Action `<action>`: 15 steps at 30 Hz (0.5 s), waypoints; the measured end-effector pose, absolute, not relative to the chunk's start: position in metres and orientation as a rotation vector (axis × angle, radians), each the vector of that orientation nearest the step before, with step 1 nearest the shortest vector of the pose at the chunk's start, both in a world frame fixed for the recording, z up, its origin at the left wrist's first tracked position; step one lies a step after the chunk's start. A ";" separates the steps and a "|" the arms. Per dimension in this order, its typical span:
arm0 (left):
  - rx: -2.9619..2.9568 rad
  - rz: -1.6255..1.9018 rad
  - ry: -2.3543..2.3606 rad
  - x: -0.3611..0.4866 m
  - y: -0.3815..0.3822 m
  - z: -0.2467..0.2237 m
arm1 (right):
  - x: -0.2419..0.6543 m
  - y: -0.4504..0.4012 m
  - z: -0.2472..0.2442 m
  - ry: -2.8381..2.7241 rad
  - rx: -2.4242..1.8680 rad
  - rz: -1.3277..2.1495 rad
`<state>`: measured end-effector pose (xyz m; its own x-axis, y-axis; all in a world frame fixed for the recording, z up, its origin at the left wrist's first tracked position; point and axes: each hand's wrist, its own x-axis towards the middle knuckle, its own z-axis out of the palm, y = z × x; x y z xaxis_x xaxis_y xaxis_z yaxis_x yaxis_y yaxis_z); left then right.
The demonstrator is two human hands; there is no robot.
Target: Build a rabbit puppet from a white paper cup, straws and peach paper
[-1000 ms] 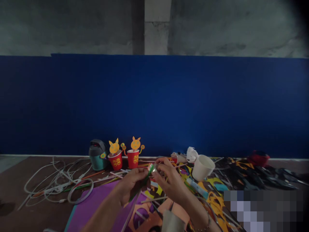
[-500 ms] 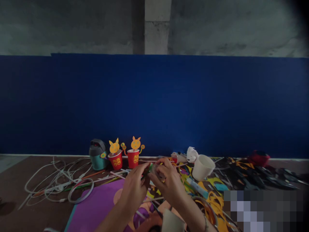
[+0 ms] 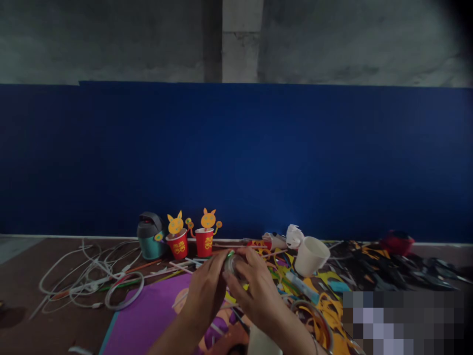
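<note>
My left hand [image 3: 207,288] and my right hand [image 3: 258,286] meet above the middle of the cluttered table, fingers bent inward. Between them is a small clear, round thing [image 3: 231,265], possibly a roll of tape, with a bit of green at its top. My right fingers curl round its side, while the left fingertips press close against it. Much of it is hidden by the fingers. Beneath my hands lie purple paper [image 3: 155,310] and pinkish cut paper pieces. A white cup [image 3: 263,341] is partly covered by my right forearm.
Two red paper cups [image 3: 204,244] with orange cat faces stand at the back, beside a teal flask [image 3: 150,241]. Tangled white cables [image 3: 92,271] lie left. To the right are a white cup [image 3: 312,257], a glue stick [image 3: 303,287], yellow scraps and dark scissors-like tools [image 3: 384,268].
My hands have drawn closer together around the clear round thing. The right hand has shifted slightly left, and the things on the table stay in place.
</note>
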<state>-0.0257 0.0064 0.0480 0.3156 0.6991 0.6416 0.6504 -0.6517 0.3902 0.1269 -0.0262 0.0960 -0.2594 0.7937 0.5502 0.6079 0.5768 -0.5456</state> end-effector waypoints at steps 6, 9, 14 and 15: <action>2.706 1.242 1.455 -0.028 0.012 0.040 | 0.121 -0.039 0.100 -1.948 -1.187 0.363; 2.624 1.325 1.419 -0.032 0.014 0.044 | 0.121 -0.044 0.103 -1.958 -1.192 0.438; 2.231 1.262 1.349 -0.031 0.016 0.061 | 0.126 -0.041 0.106 -1.978 -1.233 0.437; 2.135 1.241 1.321 -0.030 0.016 0.065 | 0.127 -0.039 0.106 -1.979 -1.238 0.425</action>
<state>-0.0297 0.0157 0.0651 0.1866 0.8468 0.4980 0.5500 -0.5101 0.6613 0.1270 -0.0393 0.1058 -0.2506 0.8727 0.4191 0.6237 0.4767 -0.6196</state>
